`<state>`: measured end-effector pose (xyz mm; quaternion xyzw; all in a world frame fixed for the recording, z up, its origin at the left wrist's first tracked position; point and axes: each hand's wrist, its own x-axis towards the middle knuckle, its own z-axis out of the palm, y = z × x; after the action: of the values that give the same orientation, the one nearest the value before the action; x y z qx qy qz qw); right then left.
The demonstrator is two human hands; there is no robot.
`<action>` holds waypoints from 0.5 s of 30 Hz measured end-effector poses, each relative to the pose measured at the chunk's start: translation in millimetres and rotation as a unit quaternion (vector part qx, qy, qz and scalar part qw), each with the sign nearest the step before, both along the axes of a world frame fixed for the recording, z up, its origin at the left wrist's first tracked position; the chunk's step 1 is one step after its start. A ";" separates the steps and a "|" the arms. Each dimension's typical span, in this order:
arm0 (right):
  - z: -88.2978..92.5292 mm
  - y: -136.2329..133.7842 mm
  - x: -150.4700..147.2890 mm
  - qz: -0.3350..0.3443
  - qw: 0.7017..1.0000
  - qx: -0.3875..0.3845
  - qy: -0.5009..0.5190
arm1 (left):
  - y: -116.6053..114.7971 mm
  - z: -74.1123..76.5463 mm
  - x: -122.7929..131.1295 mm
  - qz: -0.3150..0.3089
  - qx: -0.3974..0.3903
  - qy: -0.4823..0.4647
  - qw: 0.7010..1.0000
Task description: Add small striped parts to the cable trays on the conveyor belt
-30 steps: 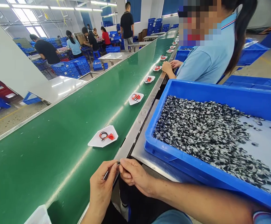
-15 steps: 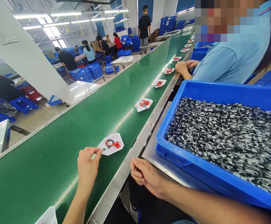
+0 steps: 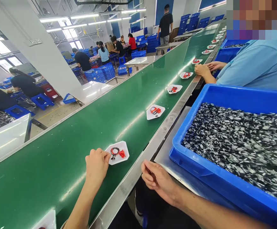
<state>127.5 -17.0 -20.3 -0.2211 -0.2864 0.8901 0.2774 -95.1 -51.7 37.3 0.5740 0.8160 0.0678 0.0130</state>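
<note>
My left hand (image 3: 97, 167) is pinched closed at the left edge of a white tray (image 3: 126, 156) on the green conveyor belt. Its fingertips overlap the tray, and whatever is between them is hidden. Inside the tray lie a red-and-black looped cord (image 3: 115, 151), a red tassel-like piece (image 3: 122, 154) and a small black-and-white piece (image 3: 113, 158) close to the fingertips. Over the belt's metal rail edge, my right hand (image 3: 158, 181) is curled closed, thumb against the forefinger; its contents cannot be made out. Beside it stands a blue bin (image 3: 176, 149) of small black-and-white pieces (image 3: 236, 136).
Farther up the green belt (image 3: 64, 152) sits another white tray (image 3: 162, 110), with several more beyond it. A white tray (image 3: 49, 221) shows at bottom left. A co-worker's hands (image 3: 204, 69) are at the rail ahead. Other people work at tables behind the belt.
The view has turned left, so most things appear farther right. My left fingertips have drawn slightly back toward the tray's edge, and the small black-and-white piece shows more plainly. My right hand stays curled.
</note>
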 end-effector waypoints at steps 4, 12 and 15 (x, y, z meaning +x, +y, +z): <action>-2.6 -0.2 0.0 0.003 1.000 -0.006 0.010 | -11.5 4.6 -6.1 0.010 0.014 0.006 1.000; -2.2 -2.6 -4.3 -0.003 0.998 -0.054 0.033 | -40.4 1.0 36.4 -0.119 0.281 -0.002 0.952; 0.0 -5.4 -4.3 -0.009 0.997 -0.080 0.017 | -43.6 -7.8 76.9 -0.255 0.263 -0.013 0.930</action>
<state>123.2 -22.5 -20.3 -0.2297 -0.2074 0.9112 0.2718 -18.2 -95.3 29.6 0.7445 0.5948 0.2819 -0.1113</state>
